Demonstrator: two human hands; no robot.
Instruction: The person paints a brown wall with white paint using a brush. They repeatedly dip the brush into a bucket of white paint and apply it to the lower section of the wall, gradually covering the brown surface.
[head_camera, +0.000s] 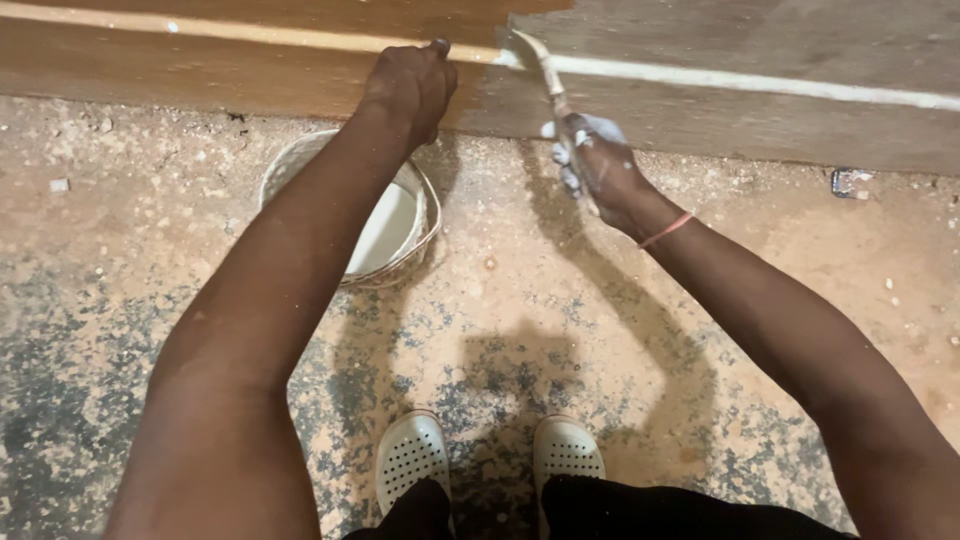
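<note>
Left hand: the left hand (412, 85) rests curled on the wooden board (250, 65), fingers bent over its pale groove, holding nothing loose.
Right hand: the right hand (600, 170) is closed around the handle of a paintbrush (545, 75), with a pale rag (590, 128) bunched against the fingers (white smears on the knuckles).
Brush: its bristles touch the board right at the edge where the glossy brown stretch meets the dull grey-brown stretch.
Board: it runs across the top of the view, standing against the floor.
Bucket: a white bucket (405, 225) with a wire handle sits on the floor just below the left forearm, partly hidden by it.
Floor: speckled concrete floor (520, 300), dusty.
Feet: white perforated clogs (412, 455) near the bottom edge.
Wrist: a pink band (665, 229) on the right wrist.
</note>
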